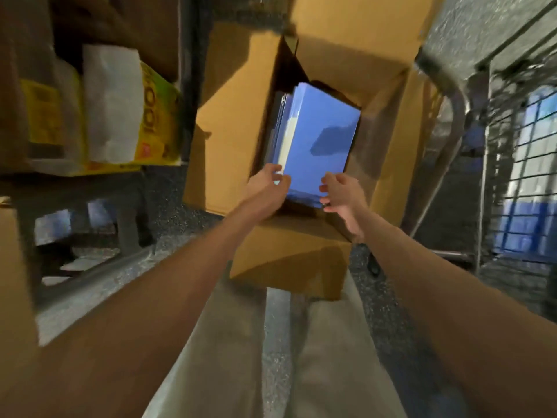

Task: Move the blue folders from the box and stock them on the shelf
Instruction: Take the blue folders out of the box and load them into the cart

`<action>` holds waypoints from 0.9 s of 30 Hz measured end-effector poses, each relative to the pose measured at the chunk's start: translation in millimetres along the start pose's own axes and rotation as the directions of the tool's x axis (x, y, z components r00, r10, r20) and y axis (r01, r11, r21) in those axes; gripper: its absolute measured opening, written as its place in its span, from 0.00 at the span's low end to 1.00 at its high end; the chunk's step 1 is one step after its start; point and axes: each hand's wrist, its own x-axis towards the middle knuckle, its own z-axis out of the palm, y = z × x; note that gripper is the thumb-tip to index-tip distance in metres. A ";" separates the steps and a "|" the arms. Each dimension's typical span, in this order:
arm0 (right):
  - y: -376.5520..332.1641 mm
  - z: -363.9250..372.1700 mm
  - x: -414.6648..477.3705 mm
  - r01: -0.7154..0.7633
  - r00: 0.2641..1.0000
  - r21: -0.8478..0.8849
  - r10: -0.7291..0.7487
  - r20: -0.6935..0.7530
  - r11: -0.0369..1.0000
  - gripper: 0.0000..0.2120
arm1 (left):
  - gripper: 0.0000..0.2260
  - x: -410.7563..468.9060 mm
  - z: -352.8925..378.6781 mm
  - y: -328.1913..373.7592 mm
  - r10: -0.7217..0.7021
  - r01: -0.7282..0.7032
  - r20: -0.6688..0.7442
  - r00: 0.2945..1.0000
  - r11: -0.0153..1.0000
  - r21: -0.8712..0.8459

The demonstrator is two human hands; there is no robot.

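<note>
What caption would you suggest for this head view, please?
Left hand pinches the near edge of the blue folders in the open cardboard box; right hand, open, hovers beside them.

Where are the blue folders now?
Centre of the head view: the blue folders sit inside the open cardboard box, left hand and right hand at their near edge.

Yellow-green pack (156, 116) on shelf (90, 190), 9 o'clock: large digits "100", printed sideways. Small red logo (146, 151) under the digits, unreadable. Yellow label (45, 113) further left, also 9 o'clock: print too blurred.
</note>
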 end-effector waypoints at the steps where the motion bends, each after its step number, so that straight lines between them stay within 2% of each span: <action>1: 7.7 4.5 22.5 0.000 1.000 -0.023 0.000 0.001 1.000 0.15 | 0.23 18.9 14.5 -9.1 -0.019 0.019 0.000 1.000 1.000 0.000; 3: 17.9 9.1 59.0 0.008 1.000 -0.064 -0.008 -0.004 0.998 0.16 | 0.26 51.3 37.9 -20.3 -0.039 0.039 -0.009 0.999 0.999 0.024; 8: 43.4 16.9 137.7 0.007 1.000 -0.059 -0.006 0.011 0.998 0.16 | 0.23 126.8 76.3 -37.4 -0.036 0.042 -0.056 0.998 0.993 0.109; 13: 59.4 26.6 190.7 0.060 0.998 -0.112 -0.059 0.014 0.992 0.23 | 0.25 175.8 100.8 -51.0 -0.067 0.077 -0.121 0.990 0.994 0.073; 18: 68.0 31.1 209.3 0.070 0.998 -0.111 -0.070 0.010 0.991 0.22 | 0.22 180.5 114.4 -51.1 -0.095 0.105 -0.295 0.951 0.994 0.017; 24: 58.3 26.4 203.6 0.151 0.988 -0.094 -0.152 0.002 0.984 0.28 | 0.21 160.5 125.2 -41.9 -0.087 0.019 -0.304 0.949 0.975 -0.221; 27: 40.5 20.0 200.7 0.183 0.983 -0.044 -0.184 -0.008 0.982 0.45 | 0.18 147.9 126.3 -31.3 -0.088 -0.004 -0.217 0.972 0.920 -0.392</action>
